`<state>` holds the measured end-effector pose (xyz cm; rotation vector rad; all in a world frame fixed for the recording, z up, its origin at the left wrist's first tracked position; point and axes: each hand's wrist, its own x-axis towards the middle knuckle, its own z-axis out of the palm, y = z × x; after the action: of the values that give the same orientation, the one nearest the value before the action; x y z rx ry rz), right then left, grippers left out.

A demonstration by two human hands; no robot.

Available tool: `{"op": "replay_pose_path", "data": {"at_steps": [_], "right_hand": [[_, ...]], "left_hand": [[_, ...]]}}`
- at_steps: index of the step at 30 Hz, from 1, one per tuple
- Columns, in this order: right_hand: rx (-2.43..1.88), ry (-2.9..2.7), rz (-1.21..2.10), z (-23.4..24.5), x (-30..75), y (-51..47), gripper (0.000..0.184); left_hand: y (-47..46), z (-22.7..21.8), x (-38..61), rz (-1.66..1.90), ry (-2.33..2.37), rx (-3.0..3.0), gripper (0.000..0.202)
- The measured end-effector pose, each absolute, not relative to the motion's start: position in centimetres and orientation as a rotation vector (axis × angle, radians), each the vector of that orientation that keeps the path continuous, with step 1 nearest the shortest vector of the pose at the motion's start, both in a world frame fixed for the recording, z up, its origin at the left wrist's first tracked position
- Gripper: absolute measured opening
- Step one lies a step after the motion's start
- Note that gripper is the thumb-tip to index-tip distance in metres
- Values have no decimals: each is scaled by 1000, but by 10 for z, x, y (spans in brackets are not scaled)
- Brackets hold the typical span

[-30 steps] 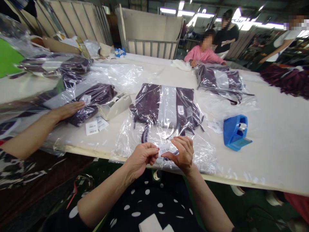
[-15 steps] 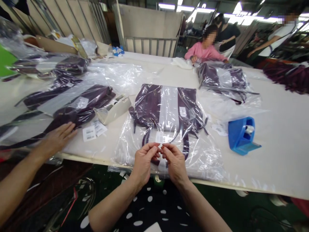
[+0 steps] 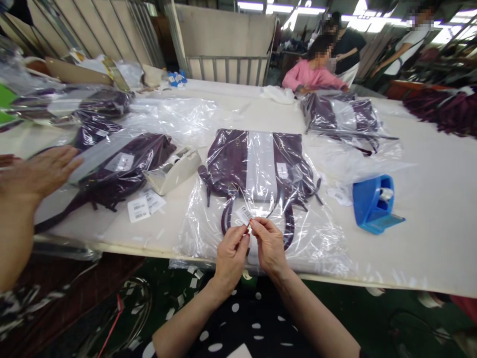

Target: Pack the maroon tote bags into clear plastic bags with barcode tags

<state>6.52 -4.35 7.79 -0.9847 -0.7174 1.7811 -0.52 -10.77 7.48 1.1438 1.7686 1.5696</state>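
A small white barcode label (image 3: 244, 215) stands tilted at the fingertips of both my hands. My right hand (image 3: 270, 243) pinches it by its lower right corner with thumb and forefinger. Just below, my left hand (image 3: 233, 253) is closed, its thumb and forefinger together at the label's lower edge. Beneath and beyond them lies a dark purple handbag (image 3: 227, 164) in a clear plastic bag (image 3: 316, 243). A white paper band (image 3: 261, 164) runs down its middle, and its handles point toward me. A white tag (image 3: 282, 170) shows on its right side.
A blue tape dispenser (image 3: 372, 209) stands at right, a cream one (image 3: 175, 171) at left beside loose barcode labels (image 3: 139, 208). More wrapped bags lie at left (image 3: 126, 159) and far right (image 3: 339, 114). A co-worker's hand (image 3: 44, 174) reaches in from the left; a person in pink (image 3: 311, 74) works opposite.
The label has turned from upright to tilted left. My left hand has dropped slightly below the right fingertips. The co-worker's hand at left has lifted and moved further left.
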Motion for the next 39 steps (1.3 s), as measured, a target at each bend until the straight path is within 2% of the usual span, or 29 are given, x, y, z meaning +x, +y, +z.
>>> {"op": "replay_pose_path", "data": {"at_steps": [5,9,15,25,28,31,35,39], "right_hand": [[-937,-880,1802,82,71,-34,17],[-986,-1021,1862,84,78,-25,18],[-1035,-1142,1880,84,83,-24,22],[-1065,-1291,1819,75,85,-24,22],[-1063,-1411,1604,71,85,-17,28],[-1048,-1726,1203,70,81,7,27],[-882,-2100,596,69,63,60,27],[-870,-2325,253,57,30,105,33]], "left_hand": [[-106,65,-18,1505,1766,884,29],[-101,73,-40,1662,1640,597,25],[-94,93,-52,1578,1597,652,20],[-92,85,-45,1534,1613,609,21],[-79,86,-57,1620,1655,576,22],[-45,93,-83,1746,1674,573,21],[24,104,-129,1827,1701,532,18],[98,107,-163,1812,1730,448,14]]}}
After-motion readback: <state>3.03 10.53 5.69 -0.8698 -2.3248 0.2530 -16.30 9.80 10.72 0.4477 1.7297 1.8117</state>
